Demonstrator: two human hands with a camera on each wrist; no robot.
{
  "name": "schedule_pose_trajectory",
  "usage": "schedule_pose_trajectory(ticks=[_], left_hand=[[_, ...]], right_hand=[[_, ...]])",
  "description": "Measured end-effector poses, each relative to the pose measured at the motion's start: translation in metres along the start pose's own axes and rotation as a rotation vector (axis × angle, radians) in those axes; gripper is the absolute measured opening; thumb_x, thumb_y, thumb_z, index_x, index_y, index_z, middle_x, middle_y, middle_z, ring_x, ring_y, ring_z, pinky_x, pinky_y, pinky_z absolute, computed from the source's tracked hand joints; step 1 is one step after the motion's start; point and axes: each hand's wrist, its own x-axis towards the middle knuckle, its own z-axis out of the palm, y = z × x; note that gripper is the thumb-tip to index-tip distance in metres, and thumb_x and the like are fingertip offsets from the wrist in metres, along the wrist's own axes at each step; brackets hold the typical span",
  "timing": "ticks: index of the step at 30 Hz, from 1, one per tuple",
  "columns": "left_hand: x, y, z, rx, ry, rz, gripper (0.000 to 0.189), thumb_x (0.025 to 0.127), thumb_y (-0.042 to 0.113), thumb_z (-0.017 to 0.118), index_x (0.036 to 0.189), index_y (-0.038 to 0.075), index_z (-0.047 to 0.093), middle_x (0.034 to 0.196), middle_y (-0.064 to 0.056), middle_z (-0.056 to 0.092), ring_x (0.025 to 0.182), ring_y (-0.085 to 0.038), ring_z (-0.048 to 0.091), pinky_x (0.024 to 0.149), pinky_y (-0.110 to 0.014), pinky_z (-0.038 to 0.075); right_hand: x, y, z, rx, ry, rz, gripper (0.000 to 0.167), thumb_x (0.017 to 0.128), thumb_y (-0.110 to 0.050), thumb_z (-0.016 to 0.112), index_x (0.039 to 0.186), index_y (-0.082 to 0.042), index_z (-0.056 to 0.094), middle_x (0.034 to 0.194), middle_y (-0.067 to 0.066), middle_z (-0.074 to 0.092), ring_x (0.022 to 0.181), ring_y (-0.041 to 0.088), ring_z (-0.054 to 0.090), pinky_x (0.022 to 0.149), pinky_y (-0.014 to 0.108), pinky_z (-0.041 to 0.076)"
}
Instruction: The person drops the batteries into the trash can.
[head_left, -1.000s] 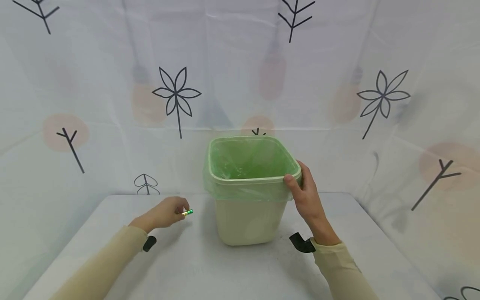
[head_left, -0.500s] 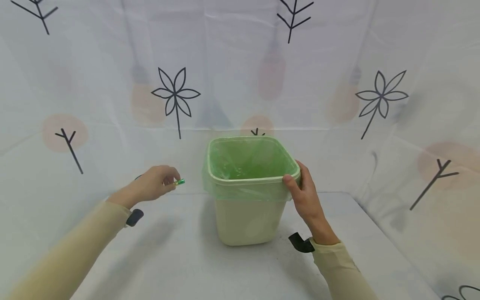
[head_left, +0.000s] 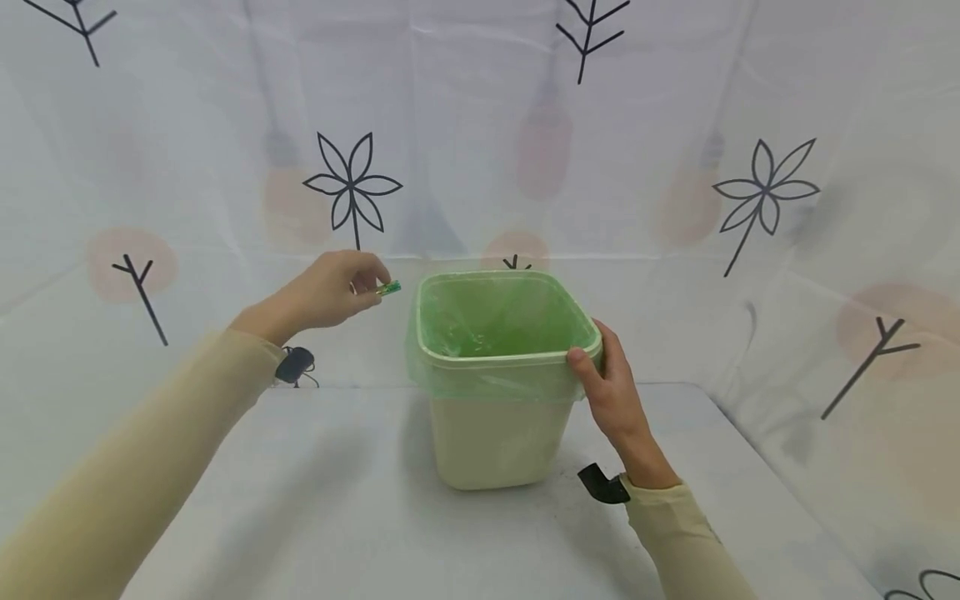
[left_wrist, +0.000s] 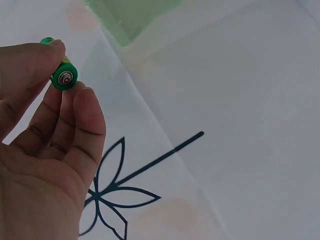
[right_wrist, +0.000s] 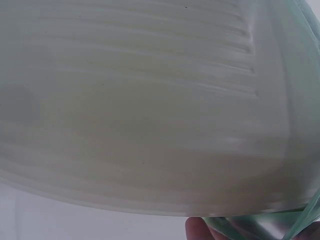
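A small green battery is pinched between thumb and fingertips of my left hand, raised to the left of the bin at about rim height. In the left wrist view the battery shows its round metal end, with a bit of yellow behind. A pale waste bin stands upright on the table, lined with a translucent green bag folded over its rim. My right hand grips the bin's right front rim, thumb on the near side. The bin's ribbed side wall fills most of the right wrist view.
The bin stands on a white table. A pale curtain with dark plant drawings hangs behind and on both sides. Black straps with dark pieces sit at both wrists.
My left hand has lifted the battery from near the tabletop, first up and leftward, then further up and right toward the bin. The right hand and bin have stayed in place.
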Motion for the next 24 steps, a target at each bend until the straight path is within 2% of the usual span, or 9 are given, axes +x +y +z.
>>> schedule_pose_trajectory(ticks=[6, 13, 20, 24], left_hand=[[0.024, 0.024, 0.007, -0.047, -0.020, 0.072, 0.017, 0.085, 0.004, 0.065, 0.102, 0.007, 0.066, 0.088, -0.004, 0.062, 0.082, -0.020, 0.058, 0.074, -0.036, 0.049], [0.046, 0.050, 0.030, -0.092, -0.071, 0.142, 0.016, 0.086, 0.001, 0.064, 0.101, 0.006, 0.067, 0.088, -0.005, 0.063, 0.082, -0.020, 0.058, 0.076, -0.033, 0.049], [0.060, 0.062, 0.052, -0.112, -0.104, 0.183, 0.016, 0.087, 0.002, 0.063, 0.101, 0.008, 0.068, 0.086, -0.003, 0.063, 0.079, -0.018, 0.057, 0.075, -0.031, 0.049], [0.064, 0.068, 0.061, -0.116, -0.123, 0.180, 0.016, 0.087, 0.002, 0.063, 0.101, 0.008, 0.068, 0.087, -0.003, 0.063, 0.079, -0.017, 0.056, 0.075, -0.030, 0.048]], right_hand=[[0.000, 0.000, 0.000, -0.006, 0.007, 0.002, 0.054, 0.097, -0.022, 0.054, 0.146, -0.014, 0.034, 0.131, 0.013, 0.045, 0.109, 0.020, 0.047, 0.093, 0.030, 0.037], [0.001, 0.000, -0.001, 0.001, -0.001, -0.009, 0.052, 0.097, -0.020, 0.053, 0.146, -0.014, 0.034, 0.131, 0.014, 0.045, 0.109, 0.020, 0.047, 0.092, 0.029, 0.037], [0.000, -0.002, 0.000, -0.006, -0.010, -0.008, 0.053, 0.098, -0.020, 0.052, 0.146, -0.013, 0.033, 0.131, 0.015, 0.045, 0.109, 0.020, 0.047, 0.093, 0.030, 0.037], [0.001, -0.001, 0.000, 0.009, -0.005, -0.012, 0.052, 0.097, -0.018, 0.053, 0.146, -0.013, 0.034, 0.131, 0.015, 0.046, 0.108, 0.020, 0.047, 0.092, 0.029, 0.037]])
